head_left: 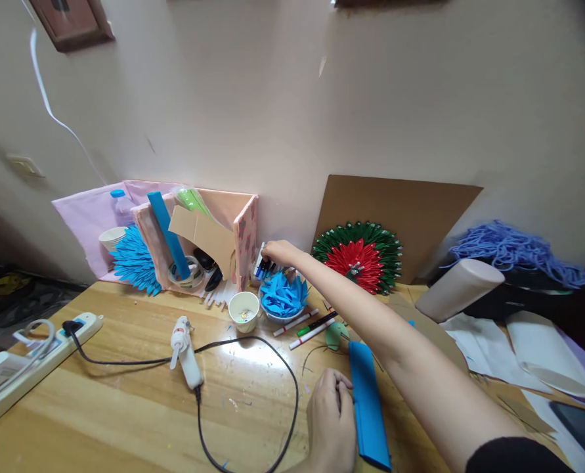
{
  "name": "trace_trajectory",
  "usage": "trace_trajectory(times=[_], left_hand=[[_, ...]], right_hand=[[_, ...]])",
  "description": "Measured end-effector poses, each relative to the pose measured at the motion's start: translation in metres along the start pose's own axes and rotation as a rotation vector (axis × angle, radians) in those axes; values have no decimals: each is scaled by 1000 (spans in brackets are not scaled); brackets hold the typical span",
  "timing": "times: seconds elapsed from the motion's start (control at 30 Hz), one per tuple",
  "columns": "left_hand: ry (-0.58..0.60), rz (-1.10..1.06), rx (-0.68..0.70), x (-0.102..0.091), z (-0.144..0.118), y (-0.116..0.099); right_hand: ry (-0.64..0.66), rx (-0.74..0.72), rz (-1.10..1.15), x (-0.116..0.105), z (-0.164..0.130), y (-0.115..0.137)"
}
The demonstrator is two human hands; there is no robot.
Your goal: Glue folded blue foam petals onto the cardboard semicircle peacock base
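Note:
My right hand [281, 253] reaches far across the table to a small group of blue and white pens [261, 266] by the wall. Its fingers are closed downward at the pens, and I cannot make out exactly what they grip. Just in front of it stands a bowl of folded blue paper pieces [283, 294]. My left hand [332, 417] rests on the table in a loose fist, with nothing visible in it. Beside that fist, on its right, lies a long folded strip of blue paper [369, 404].
A glue gun [188, 355] with a looping black cable lies at centre left, plugged into a power strip [41, 368]. Nearby are a paper cup [243, 311] and several markers [314, 327]. A pink box [245, 236], a red-green paper flower [358, 259] and cardboard [395, 210] line the wall.

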State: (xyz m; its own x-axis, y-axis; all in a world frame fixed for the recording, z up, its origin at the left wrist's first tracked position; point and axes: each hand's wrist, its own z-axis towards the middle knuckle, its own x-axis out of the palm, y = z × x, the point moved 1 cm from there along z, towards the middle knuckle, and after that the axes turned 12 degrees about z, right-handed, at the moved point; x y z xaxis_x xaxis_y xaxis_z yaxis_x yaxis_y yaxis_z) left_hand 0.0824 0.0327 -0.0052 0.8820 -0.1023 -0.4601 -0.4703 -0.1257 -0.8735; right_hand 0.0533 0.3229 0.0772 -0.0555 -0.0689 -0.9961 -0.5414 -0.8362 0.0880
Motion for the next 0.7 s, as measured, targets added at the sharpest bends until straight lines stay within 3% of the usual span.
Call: trace_trajectory(times=[0.4,0.7], left_hand=[[-12,-13,16,1,1,2],[-16,-8,15,2,-1,3]], right_hand=[[7,-2,-10,-3,-2,3],[-125,73,9,-17,-14,-13]])
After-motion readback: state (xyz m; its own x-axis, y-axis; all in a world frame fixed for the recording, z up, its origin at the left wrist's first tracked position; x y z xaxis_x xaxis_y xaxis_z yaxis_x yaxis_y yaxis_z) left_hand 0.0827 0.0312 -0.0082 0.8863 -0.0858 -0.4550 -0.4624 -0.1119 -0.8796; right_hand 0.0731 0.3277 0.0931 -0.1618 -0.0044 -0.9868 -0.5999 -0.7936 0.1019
